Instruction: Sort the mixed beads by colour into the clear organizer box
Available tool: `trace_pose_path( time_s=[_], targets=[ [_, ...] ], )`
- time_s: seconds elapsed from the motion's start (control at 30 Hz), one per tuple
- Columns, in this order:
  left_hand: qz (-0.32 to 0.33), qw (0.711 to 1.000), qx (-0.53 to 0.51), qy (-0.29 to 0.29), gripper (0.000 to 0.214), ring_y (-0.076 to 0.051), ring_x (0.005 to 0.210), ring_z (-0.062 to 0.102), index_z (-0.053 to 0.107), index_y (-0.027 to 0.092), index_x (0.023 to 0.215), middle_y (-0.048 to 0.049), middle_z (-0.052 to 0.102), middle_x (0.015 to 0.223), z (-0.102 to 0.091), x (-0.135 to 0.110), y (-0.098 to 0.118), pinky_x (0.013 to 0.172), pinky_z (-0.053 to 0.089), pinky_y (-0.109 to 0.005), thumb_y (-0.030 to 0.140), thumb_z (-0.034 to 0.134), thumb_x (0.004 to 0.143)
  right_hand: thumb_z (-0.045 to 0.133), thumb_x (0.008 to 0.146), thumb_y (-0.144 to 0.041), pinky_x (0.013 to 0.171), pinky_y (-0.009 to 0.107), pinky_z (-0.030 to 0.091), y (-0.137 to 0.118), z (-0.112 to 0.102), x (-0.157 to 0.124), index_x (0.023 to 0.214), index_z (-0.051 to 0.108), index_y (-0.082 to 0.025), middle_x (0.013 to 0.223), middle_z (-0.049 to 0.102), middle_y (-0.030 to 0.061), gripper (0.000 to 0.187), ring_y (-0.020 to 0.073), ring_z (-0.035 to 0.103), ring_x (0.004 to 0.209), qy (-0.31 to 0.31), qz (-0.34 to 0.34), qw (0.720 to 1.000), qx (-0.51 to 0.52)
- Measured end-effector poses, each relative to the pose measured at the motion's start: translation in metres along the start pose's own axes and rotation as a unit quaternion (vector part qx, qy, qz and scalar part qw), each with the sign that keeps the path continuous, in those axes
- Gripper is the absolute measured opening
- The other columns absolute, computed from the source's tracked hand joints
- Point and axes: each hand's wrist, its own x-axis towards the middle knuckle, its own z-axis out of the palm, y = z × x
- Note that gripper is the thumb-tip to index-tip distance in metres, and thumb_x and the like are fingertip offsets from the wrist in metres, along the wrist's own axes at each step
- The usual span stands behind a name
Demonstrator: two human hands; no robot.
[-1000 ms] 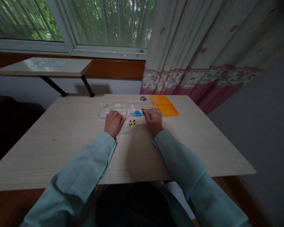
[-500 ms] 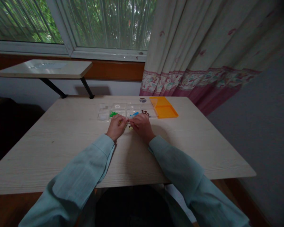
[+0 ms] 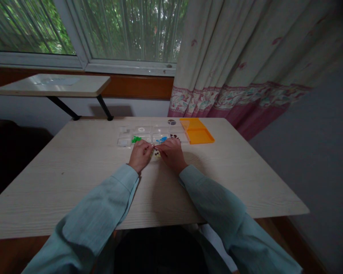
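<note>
My left hand [image 3: 140,155] and my right hand [image 3: 171,153] rest on the pale wooden table [image 3: 74,179], fingertips almost meeting over small yellow and black pieces [image 3: 157,154]. Both hands are curled into a pinch; what they pinch is too small to name. Just beyond them lies a clear compartment box [image 3: 125,137] holding green pieces [image 3: 136,139], blue pieces [image 3: 161,139] and dark pieces [image 3: 174,136].
An orange lid or tray [image 3: 196,135] lies at the box's right end. A small round dark item [image 3: 172,122] sits behind the box. A narrow side table [image 3: 51,84] stands under the window, and a curtain [image 3: 246,76] hangs at the right.
My right hand has moved left from the box's right end to meet my left hand over the small pieces. The green pieces, covered before, now show.
</note>
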Motion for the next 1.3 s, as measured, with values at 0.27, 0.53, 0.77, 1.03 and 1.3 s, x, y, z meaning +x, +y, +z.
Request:
trace_pose_path(
  time_s=[0.27,0.53,0.77,1.03,1.3],
  targets=[
    [-0.018,0.999,0.025,0.025,0.027,-0.02,0.087,0.054,0.071,0.022,0.092,-0.0057,0.061,0.084,-0.006,0.003,-0.009,0.085,0.043,-0.036,0.031,0.046,0.094,0.046,0.095,-0.036,0.087,0.036,0.031,0.05,-0.005,-0.001,0.096,0.073,-0.023,0.095,0.071,0.0056,0.029,0.0209,0.053,0.094,0.072,0.159,0.984,-0.019],
    [-0.014,0.996,0.079,0.029,0.025,-0.022,0.091,0.053,0.07,0.021,0.091,-0.0072,0.063,0.09,-0.013,0.006,-0.022,0.089,0.041,-0.039,0.031,0.047,0.093,0.048,0.092,-0.034,0.086,0.04,0.027,0.075,-0.004,-0.005,0.093,0.072,-0.021,0.096,0.069,0.0086,0.028,0.0254,0.048,0.097,0.089,0.226,0.967,-0.079],
    [-0.004,0.992,0.125,-0.005,0.021,-0.024,0.094,0.049,0.069,0.019,0.099,-0.0084,0.06,0.092,-0.015,0.003,-0.017,0.089,0.04,-0.04,0.025,0.053,0.086,0.049,0.092,-0.032,0.085,0.037,0.028,0.077,-0.001,-0.005,0.097,0.072,-0.021,0.098,0.069,0.0067,0.026,0.0239,0.049,0.098,0.087,0.236,0.964,-0.087],
    [0.019,0.988,0.149,-0.031,0.025,-0.025,0.093,0.047,0.071,0.022,0.105,-0.0083,0.056,0.091,-0.013,0.001,-0.02,0.087,0.04,-0.041,0.027,0.055,0.085,0.048,0.092,-0.033,0.084,0.036,0.03,0.07,-0.001,-0.005,0.093,0.073,-0.021,0.095,0.069,0.007,0.027,0.0222,0.051,0.093,0.1,0.226,0.967,-0.062],
    [0.034,0.983,0.177,-0.046,0.026,-0.026,0.093,0.046,0.072,0.024,0.104,-0.0092,0.055,0.09,-0.011,-0.001,-0.02,0.085,0.04,-0.042,0.028,0.053,0.087,0.049,0.091,-0.035,0.083,0.034,0.032,0.071,0.003,-0.007,0.09,0.073,-0.02,0.09,0.07,0.0066,0.028,0.0212,0.052,0.09,0.13,0.211,0.968,-0.038]
  ],
)
